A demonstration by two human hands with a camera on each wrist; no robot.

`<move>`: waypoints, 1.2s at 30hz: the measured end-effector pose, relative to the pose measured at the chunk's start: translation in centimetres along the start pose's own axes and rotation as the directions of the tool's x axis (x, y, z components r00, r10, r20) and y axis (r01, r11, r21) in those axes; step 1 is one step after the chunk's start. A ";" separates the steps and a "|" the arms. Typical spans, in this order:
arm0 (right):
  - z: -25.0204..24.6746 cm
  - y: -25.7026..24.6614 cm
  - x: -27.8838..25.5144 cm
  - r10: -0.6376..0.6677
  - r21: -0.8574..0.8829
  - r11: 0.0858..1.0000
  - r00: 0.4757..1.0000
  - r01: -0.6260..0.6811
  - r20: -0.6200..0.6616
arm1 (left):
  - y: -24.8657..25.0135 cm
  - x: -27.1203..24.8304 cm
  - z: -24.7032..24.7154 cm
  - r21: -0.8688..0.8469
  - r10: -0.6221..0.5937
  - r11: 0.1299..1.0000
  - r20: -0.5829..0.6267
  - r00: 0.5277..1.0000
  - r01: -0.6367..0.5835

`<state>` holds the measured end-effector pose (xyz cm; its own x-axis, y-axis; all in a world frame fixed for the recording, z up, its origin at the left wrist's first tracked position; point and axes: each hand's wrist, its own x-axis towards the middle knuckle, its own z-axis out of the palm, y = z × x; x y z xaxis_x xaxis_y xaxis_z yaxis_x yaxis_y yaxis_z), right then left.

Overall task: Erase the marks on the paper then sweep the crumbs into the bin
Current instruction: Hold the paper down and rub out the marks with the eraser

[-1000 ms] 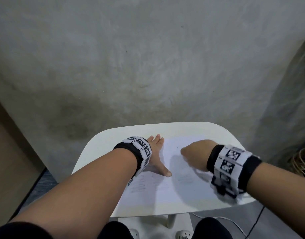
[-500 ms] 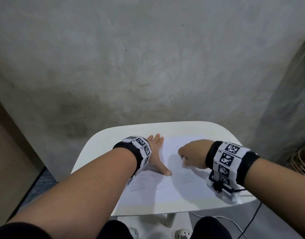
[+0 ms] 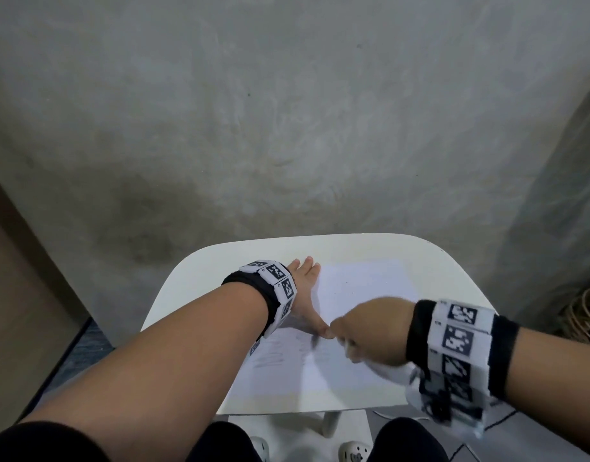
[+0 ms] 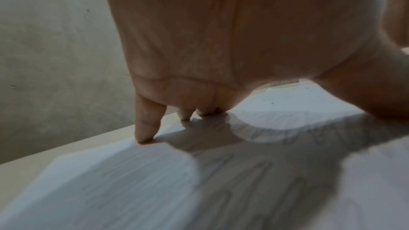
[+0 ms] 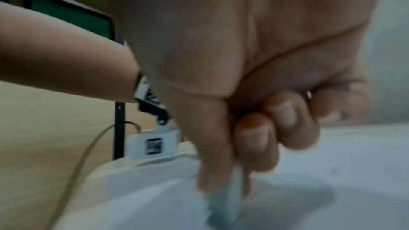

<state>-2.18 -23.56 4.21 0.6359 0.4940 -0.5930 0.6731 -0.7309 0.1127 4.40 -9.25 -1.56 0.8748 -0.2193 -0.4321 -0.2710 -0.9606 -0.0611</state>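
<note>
Left edge of the scene: a small white table (image 3: 200, 285) is set against a grey wall, and a single sheet of paper (image 3: 363, 285) lies flat on it.

The left hand (image 3: 303, 288) is laid on the sheet's left margin, fingers extended and spread, thumb stretched toward the middle. In the left wrist view the fingertips (image 4: 145, 134) are seen planted on the sheet near its edge, with the palm arched above. Nothing is gripped; the paper is only pinned.

Faint pencil marks (image 3: 270, 356) are seen on the near-left part of the sheet, just below the thumb. They are smeared by blur and not readable. A few dark specks on the far part of the sheet could be crumbs; this cannot be confirmed.

To the right, the right hand (image 3: 373, 331) is bunched, knuckles up, close beside the left thumb. In the right wrist view a small pale eraser (image 5: 228, 197) is pinched between thumb and curled fingers, its lower end pressed to the paper.

Handling, as judged: the sheet is light, thin and easily creased or dragged, so it is best held flat close to the rubbed spot. The eraser looks small and slightly soft; a low grip near its working end is judged to limit bending. No bin is seen in any view.
</note>
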 end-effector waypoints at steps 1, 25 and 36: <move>-0.6 0.6 0.3 0.032 -0.027 0.999 0.999 -0.032 -0.013 | 0.0 0.0 -0.1 -0.003 0.002 1.000 0.007 1.000 -0.002; -0.5 2.0 0.4 0.100 -0.063 0.992 0.986 -0.109 -0.133 | -0.4 -0.2 -0.9 -0.036 0.018 0.999 0.084 0.996 -0.015; -0.4 2.6 0.3 0.114 -0.006 0.993 0.979 -0.117 -0.168 | -0.4 -0.7 -1.0 -0.050 0.031 0.998 0.083 0.996 -0.027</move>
<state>-0.05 -25.14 4.70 0.7628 0.4793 -0.4341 0.5964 -0.7809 0.1859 4.31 -8.90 -0.39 0.8295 -0.2341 -0.5071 -0.2739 -0.9617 -0.0041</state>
